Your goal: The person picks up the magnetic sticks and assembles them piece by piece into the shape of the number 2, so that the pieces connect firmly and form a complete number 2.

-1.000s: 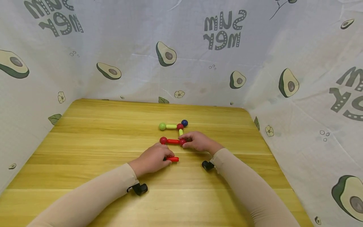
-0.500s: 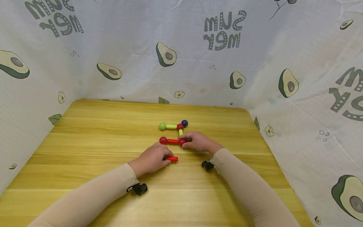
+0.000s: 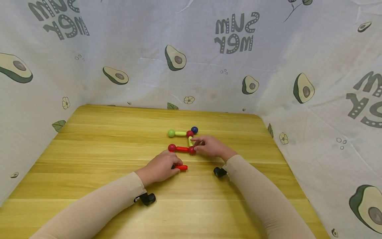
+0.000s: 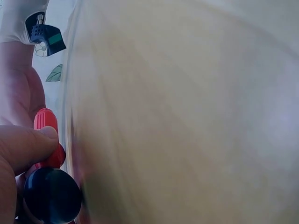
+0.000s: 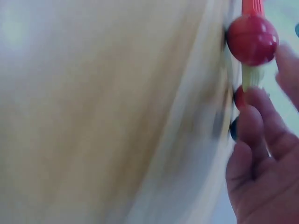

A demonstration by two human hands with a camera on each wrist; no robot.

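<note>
My left hand pinches a red magnetic rod, with the thumb pressed along it in the left wrist view. A dark ball sits at that rod's end, mostly covered by the fingers in the head view. Beyond the hand, a red rod joins a left red ball to a right red ball. My right hand is beside the right ball, fingers apart and loosely bent, thumb close to it. Its forefinger overlaps a yellow-green rod leading away from that ball.
Farther back, another red ball touches a blue ball. A second yellow-green rod runs from it to a green ball. Printed cloth hangs along the back and sides of the wooden table.
My right hand has loosened from the right red ball and shifted slightly away and up, fingers spread over the yellow-green rod. The left hand has kept its pinch in place.
</note>
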